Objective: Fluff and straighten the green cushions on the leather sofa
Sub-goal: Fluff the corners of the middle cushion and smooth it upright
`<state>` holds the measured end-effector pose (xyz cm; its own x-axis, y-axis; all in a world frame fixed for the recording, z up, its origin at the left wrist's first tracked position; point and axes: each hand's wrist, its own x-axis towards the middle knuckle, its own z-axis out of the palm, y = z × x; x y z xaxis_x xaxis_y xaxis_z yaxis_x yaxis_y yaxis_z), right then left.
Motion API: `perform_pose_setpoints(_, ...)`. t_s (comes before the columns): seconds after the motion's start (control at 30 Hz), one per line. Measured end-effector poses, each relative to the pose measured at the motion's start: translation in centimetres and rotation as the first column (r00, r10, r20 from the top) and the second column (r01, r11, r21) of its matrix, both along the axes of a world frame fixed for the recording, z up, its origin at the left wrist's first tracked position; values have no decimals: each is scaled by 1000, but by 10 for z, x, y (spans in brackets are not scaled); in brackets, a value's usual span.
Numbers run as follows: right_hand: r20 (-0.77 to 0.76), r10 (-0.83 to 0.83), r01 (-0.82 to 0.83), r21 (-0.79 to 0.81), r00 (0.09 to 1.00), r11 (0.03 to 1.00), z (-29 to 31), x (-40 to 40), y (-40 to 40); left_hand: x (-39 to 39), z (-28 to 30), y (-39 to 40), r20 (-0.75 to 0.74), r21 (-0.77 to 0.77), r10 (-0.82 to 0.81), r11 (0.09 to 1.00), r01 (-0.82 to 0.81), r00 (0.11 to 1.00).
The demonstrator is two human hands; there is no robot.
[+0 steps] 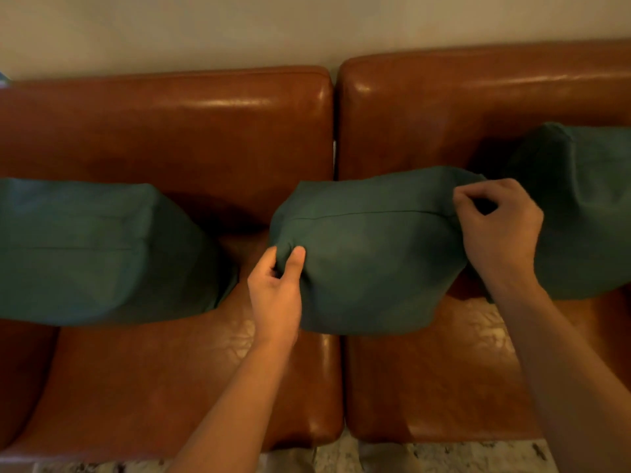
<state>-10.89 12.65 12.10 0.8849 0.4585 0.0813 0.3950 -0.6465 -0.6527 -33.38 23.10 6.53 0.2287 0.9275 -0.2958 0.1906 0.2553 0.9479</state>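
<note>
Head view is looking down on a brown leather sofa (191,138), its back cushions glossy and catching highlights, its seat pads creased and shiny near the front edge. I am seeing three green cushions of matte woven fabric lined up along the seat against the backrest. The middle green cushion (368,254) is sitting across the gap between the two seat pads, plump and rounded, with a straight seam running along its upper face. The left hand (275,295) is pinching that cushion's near left corner, thumb and forefinger bunching the cloth into a small fold. The right hand (498,227) is gripping the cushion's upper right corner, fingers curled round a gathered bit of fabric.

The left green cushion (99,250) is lying toward the left end of the seat, broad and boxy, with a faint seam across it, well apart from the middle one. The right green cushion (587,213) is leaning on the backrest at the right edge, just behind the right hand. A pale plain wall (239,29) is rising behind the sofa, and a speckled stone floor (444,455) is showing below the seat front. I am reading no labels or writing anywhere.
</note>
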Motion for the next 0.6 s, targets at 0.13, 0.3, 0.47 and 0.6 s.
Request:
perform_pose_setpoints(0.13,67,13,-5,-116,998,993,1,-12,12,2,-4,8,-153,91,-144,983,159,978)
perform_pose_setpoints(0.3,35,440,-435,-105,897,894,0,-58,86,5,0,1,-342,301,-212,898,321,915)
perform_pose_setpoints(0.47,-92,567,-561,-346,818,752,-40,-68,111,-2,-1,7,-291,298,-278,883,363,916)
perform_pose_setpoints(0.6,-45,527,-520,-255,849,815,-49,-69,97,-8,-5,36,-169,324,-145,926,194,975)
